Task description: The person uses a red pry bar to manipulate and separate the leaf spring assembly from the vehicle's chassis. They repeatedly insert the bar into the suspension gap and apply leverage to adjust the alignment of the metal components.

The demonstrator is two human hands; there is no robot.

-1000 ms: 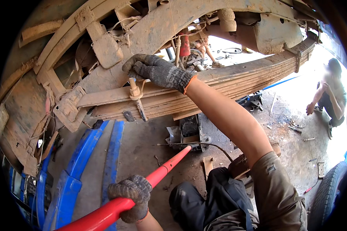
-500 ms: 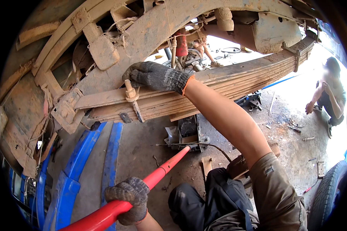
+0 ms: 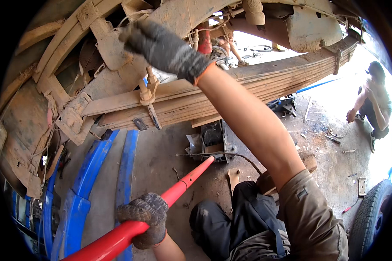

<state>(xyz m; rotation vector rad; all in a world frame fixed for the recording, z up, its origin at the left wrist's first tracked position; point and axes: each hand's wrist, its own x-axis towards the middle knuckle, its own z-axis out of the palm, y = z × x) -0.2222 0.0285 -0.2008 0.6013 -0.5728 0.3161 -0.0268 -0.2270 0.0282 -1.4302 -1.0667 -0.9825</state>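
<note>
The red pole (image 3: pixel 175 194) slants below the leaf spring (image 3: pixel 292 75), with the gloved left hand (image 3: pixel 143 219) wrapped round it — it looks stiff, smooth and fairly heavy, perhaps slippery, so a full fist on the thicker length farther below the spring should hold best. The right hand (image 3: pixel 165 48) is above the spring — too blurred to tell if its fingers are spread or curled
</note>
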